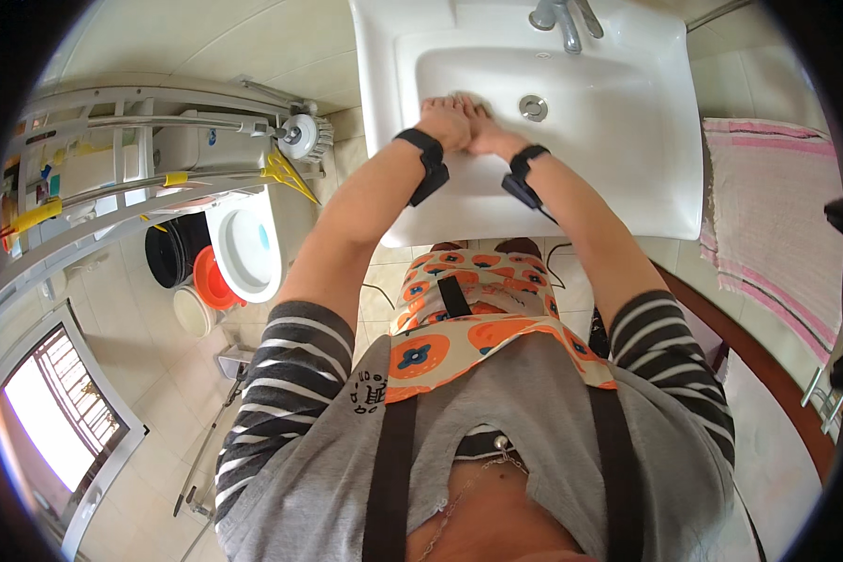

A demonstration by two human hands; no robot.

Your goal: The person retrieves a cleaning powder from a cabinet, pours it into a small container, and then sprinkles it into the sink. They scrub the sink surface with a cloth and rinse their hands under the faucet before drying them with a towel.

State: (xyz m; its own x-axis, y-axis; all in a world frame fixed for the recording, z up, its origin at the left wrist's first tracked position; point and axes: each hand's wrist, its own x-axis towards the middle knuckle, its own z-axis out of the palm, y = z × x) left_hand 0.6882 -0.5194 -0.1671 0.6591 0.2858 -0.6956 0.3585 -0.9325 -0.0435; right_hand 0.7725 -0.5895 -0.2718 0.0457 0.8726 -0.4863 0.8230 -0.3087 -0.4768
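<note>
Both of my hands are together low in the left part of the white ceramic washbasin (604,175). My left hand (447,121) presses against my right hand (490,132), with the fingers overlapping. A blurred greyish-brown patch shows at the fingertips; I cannot tell whether something is held between the hands. Right of them lies the round metal drain (533,108). The chrome faucet (567,24) stands on the far rim, and I see no water stream below its spout. A black band with a small box is strapped on each wrist.
At left, a metal rack (133,151) carries poles and a round brush (304,138). Beneath it are a white toilet (249,246), an orange-red basin (214,277), black buckets (172,249) and a white bucket (194,311). A pink-striped towel (776,218) hangs at right.
</note>
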